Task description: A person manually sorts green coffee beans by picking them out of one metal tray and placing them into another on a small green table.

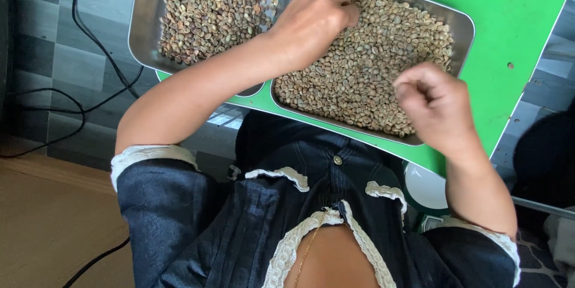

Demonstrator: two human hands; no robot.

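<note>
Two metal trays of pale green-brown beans sit on a green table [515, 18]. The right tray [462, 24] is nearly full of beans [371, 66]. The left tray [144, 30] holds a browner heap [206, 15]. My left hand [314, 21] reaches over the right tray's far left corner, fingers curled and pinched among the beans. My right hand [434, 105] hovers over that tray's near right part, fingers closed in a loose fist; whether it holds beans is hidden.
Black cables [90, 36] trail over the grey tiled floor on the left. A wooden surface [54, 222] lies at lower left. A white round object [425, 189] shows under the table edge. A dark object [545, 156] is at the right.
</note>
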